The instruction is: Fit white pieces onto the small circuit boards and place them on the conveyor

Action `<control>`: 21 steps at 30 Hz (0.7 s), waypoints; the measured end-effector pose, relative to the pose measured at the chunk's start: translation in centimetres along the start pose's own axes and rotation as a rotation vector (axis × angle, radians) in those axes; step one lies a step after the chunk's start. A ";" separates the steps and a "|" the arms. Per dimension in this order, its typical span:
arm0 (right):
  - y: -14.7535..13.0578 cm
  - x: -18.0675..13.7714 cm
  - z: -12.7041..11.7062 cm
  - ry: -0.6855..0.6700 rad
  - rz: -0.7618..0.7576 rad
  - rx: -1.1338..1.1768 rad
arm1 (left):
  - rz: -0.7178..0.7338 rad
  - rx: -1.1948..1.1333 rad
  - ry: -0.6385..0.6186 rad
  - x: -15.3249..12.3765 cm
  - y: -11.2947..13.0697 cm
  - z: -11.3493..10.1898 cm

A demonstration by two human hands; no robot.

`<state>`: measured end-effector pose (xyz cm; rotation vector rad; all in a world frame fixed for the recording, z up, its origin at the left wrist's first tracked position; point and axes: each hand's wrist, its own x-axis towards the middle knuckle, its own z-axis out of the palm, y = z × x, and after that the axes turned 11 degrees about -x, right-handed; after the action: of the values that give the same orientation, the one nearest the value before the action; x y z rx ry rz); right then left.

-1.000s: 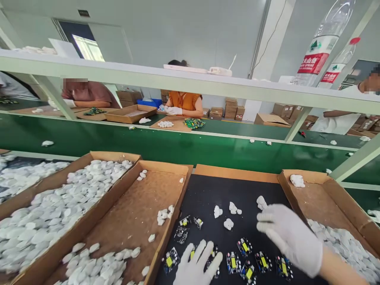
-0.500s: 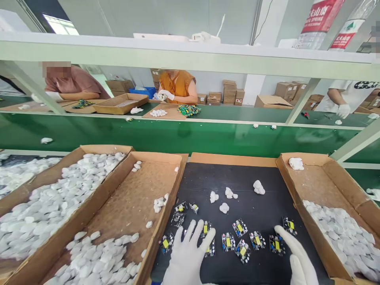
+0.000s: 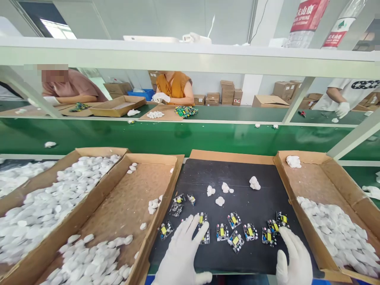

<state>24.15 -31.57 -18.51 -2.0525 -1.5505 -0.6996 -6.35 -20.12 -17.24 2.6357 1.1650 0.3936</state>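
Both my hands wear white gloves. My left hand (image 3: 182, 251) lies with fingers spread over the left part of the black mat (image 3: 234, 174), partly covering a circuit board (image 3: 204, 236) with a yellow part. My right hand (image 3: 293, 255) is at the mat's right side, fingers apart, its fingertips close to a board (image 3: 273, 226) in a small cluster; whether they touch it I cannot tell. Between my hands lie several more boards, one of them a tilted board (image 3: 236, 241). Farther back on the mat sit white lumps, such as this white lump (image 3: 254, 183).
Cardboard trays with white pieces flank the mat: a left tray (image 3: 118, 198) and a right tray (image 3: 335, 180). Behind runs a green conveyor belt (image 3: 208, 138). A shelf rail (image 3: 178, 57) crosses above, holding bottles (image 3: 308, 19). Co-workers, one in an orange top (image 3: 175, 89), sit across.
My right hand has shifted slightly left, uncovering another board in the right cluster. My left hand has moved a little down and left, its thumb now showing. The view has shifted slightly.
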 end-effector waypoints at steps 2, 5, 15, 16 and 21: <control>0.0 0.1 0.2 -0.017 0.032 0.004 | 0.031 0.003 -0.013 0.2 0.0 -0.1; -0.1 0.7 0.3 -0.065 0.113 0.007 | 0.086 -0.017 0.016 -0.2 0.0 -0.1; -5.9 13.7 0.1 -0.665 -0.267 -0.029 | -0.092 -0.361 0.229 9.0 2.6 -5.3; -7.0 15.0 0.8 -0.736 -0.275 -0.084 | -0.150 -0.354 0.150 10.8 2.5 -5.8; -9.9 17.2 4.4 -0.767 -0.255 -0.130 | -0.315 -0.270 -0.056 16.0 0.7 -5.2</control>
<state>19.06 -13.77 -10.10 -2.3953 -2.2518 -0.0657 2.74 -8.08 -9.78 2.1770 1.3735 0.3822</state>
